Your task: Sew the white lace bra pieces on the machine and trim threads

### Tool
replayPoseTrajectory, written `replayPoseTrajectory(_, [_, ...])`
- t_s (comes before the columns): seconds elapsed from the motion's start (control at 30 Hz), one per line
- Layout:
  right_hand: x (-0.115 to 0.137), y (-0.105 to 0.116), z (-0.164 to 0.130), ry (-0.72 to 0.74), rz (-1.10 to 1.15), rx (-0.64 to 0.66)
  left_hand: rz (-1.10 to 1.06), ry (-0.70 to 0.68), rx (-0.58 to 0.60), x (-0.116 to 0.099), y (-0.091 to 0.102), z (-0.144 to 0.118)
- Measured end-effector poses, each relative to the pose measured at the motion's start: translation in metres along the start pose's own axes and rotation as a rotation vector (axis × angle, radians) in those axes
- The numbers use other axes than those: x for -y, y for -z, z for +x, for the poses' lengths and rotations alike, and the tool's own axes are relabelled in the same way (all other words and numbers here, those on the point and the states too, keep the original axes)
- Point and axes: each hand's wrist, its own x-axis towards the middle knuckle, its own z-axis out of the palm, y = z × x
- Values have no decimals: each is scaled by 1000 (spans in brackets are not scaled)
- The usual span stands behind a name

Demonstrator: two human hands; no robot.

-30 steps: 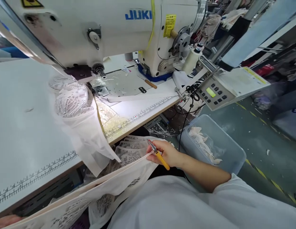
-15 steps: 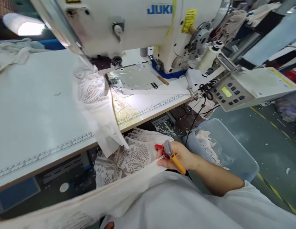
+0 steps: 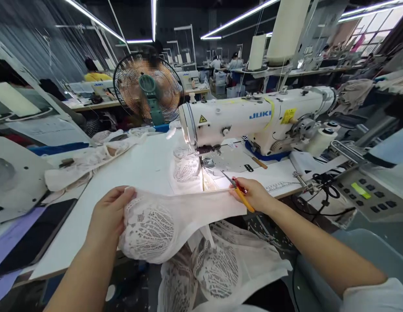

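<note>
A white lace garment [image 3: 175, 219] is stretched between my two hands in front of the white sewing table [image 3: 143, 167]. My left hand [image 3: 110, 214] grips its left end by a lace cup. My right hand [image 3: 255, 195] pinches the right end and also holds yellow-handled thread snips [image 3: 237, 190], blades pointing up and left. More of the lace fabric [image 3: 217, 271] hangs below toward my lap. Another lace piece [image 3: 185, 167] lies under the needle of the white Juki sewing machine [image 3: 253, 119].
A control panel [image 3: 366, 195] sits at the right of the machine, with cables beneath. A blue bin [image 3: 366, 247] stands at lower right. A pile of pale fabric [image 3: 91, 158] lies at the table's left. A fan [image 3: 148, 89] stands behind, with other workers' stations beyond.
The view has risen from the table edge to the whole room. Both hands have lifted the garment from lap height and pulled it taut; my left hand has come into view.
</note>
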Motion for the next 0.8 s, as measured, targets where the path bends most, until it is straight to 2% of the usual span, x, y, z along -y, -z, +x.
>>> replayPoseTrajectory(0.13, [-5, -5, 19, 23, -8, -3, -46, 83, 63, 3, -2, 15])
replayPoseTrajectory(0.33, [-5, -7, 11, -20, 40, -24, -74, 100, 78, 6, 8, 13])
replayPoseTrajectory(0.47, [-5, -12, -1, -27, 171, -120, -74, 40, 84, 2, 19, 4])
replayPoseTrajectory(0.63, [1, -16, -25, -67, 219, -272, -59, 4, 47, -2, 37, -15])
replayPoseTrajectory(0.8, [8, -10, -45, -56, 194, -252, -36, -59, 22, -7, 49, -44])
